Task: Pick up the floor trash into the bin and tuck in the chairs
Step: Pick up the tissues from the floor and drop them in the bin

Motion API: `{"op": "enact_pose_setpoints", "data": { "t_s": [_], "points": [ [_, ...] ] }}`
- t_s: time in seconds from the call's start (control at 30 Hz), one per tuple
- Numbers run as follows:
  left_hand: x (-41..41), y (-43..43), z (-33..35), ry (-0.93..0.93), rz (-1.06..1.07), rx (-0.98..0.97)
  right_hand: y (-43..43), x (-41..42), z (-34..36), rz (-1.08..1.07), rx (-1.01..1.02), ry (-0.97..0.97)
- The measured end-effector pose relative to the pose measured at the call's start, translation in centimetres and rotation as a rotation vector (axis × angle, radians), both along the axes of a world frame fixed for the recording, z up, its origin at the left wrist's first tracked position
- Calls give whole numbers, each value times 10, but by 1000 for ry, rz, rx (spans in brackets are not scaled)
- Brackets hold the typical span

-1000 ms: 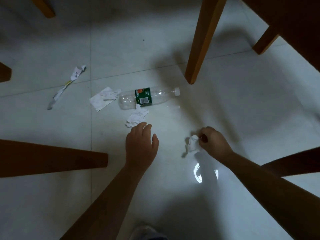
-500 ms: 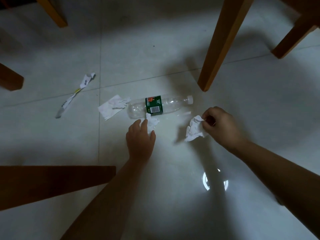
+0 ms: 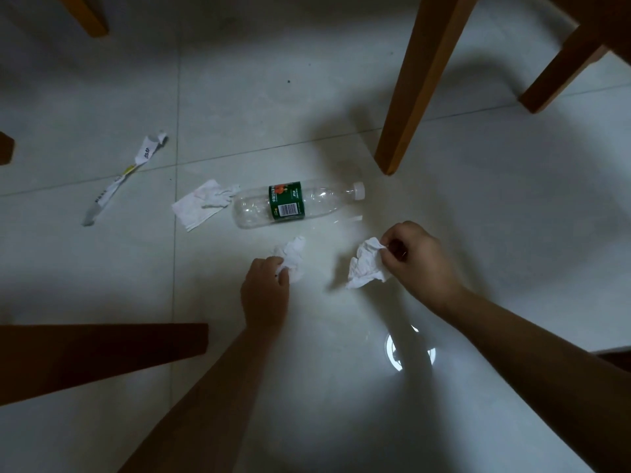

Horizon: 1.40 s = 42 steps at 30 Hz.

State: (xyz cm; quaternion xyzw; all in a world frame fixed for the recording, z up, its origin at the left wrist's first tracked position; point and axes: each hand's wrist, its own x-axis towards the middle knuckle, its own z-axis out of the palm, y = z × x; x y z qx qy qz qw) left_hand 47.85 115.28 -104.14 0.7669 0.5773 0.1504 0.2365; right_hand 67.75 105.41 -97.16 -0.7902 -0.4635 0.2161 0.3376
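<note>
Pale tiled floor [image 3: 512, 233], pretty dim, with a wooden chair leg [image 3: 420, 80] planted just past the bottle's cap and more legs poking in at the edges. Left hand [image 3: 264, 291] has its fingers [image 3: 268, 268] curled round a small tissue wad [image 3: 293, 254]; can't tell if it's off the floor. Right hand [image 3: 420, 264] pinches a bigger wad [image 3: 365, 268] between thumb and forefinger, and it dangles on the hand's left side. Just beyond both hands a clear bottle [image 3: 297, 203] lies on its side, green label, white cap pointing right. A flattish napkin [image 3: 198, 206] touches its base end. Further left, a long twisted wrapper [image 3: 123, 179] lies by itself across a tile seam. Round light glare [image 3: 391, 353] on the floor under the right forearm.
</note>
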Motion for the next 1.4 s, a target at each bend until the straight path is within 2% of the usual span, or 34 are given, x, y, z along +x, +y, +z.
{"op": "enact_pose_setpoints", "data": {
  "t_s": [0.23,0.33,0.47,0.6,0.7,0.83,1.1,1.4],
  "points": [
    [-4,-26,14,-201,62,26,-12,-4,-18,-4,-33,29],
    [-3,-32,24,-277,99,30,-14,-8,-18,-74,-25,58],
    [14,-42,61,-393,216,9,-14,-37,11,-167,47,155],
    [13,-54,117,-360,115,66,-29,-60,48,-198,32,239],
    [1,-64,157,-334,59,99,-30,-65,86,-230,61,245],
    [-15,-85,211,-269,55,45,-38,-73,150,-300,48,260],
    [-45,-126,358,-116,30,48,-88,-84,286,-230,-99,112],
    [-50,-164,527,-63,28,87,-105,-86,454,-114,-63,56]
  ]
}}
